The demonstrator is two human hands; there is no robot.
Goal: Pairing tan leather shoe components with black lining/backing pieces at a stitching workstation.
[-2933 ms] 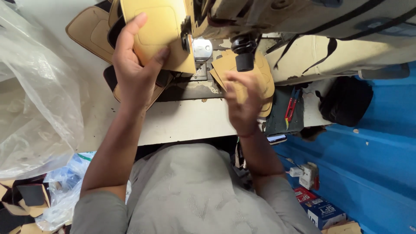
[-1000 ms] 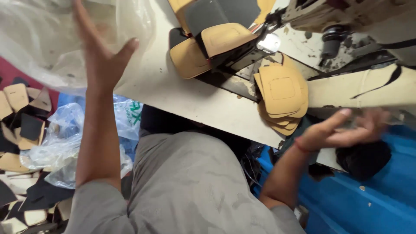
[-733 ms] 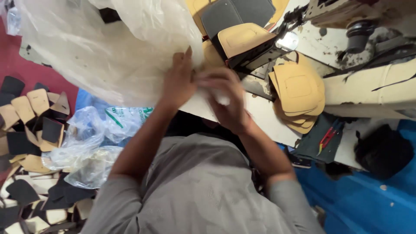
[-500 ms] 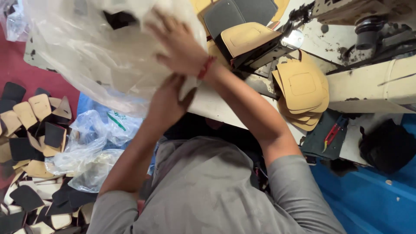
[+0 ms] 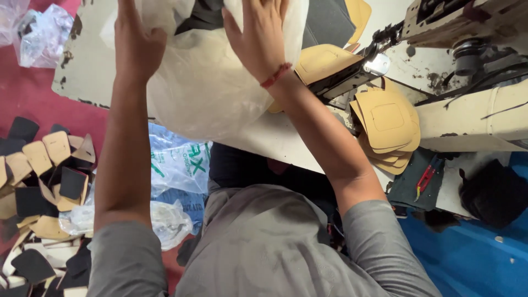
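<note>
One plastic bag (image 5: 209,82) lay at the desk (image 5: 82,60) near edge. Two hands pressed it: left hand (image 5: 135,47) gripped its side, fingers curled; right hand (image 5: 258,36) lay flat on top, fingers spread.

Bag (image 5: 209,93): thin milky plastic film, crinkled, faintly glossy (dark pieces show dimly through it).
Table (image 5: 88,60): cream painted top, matt, chipped and dark at the edges.
Tan pieces (image 5: 388,118): smooth matt leather-like sheet with stitched outlines.
Sewing machine (image 5: 473,33): cream painted metal, scuffed and stained; its small plate (image 5: 379,63) is bare shiny metal.
Wristband (image 5: 275,76): red thread.
Shirt (image 5: 264,247): grey woven cloth, matt.
</note>
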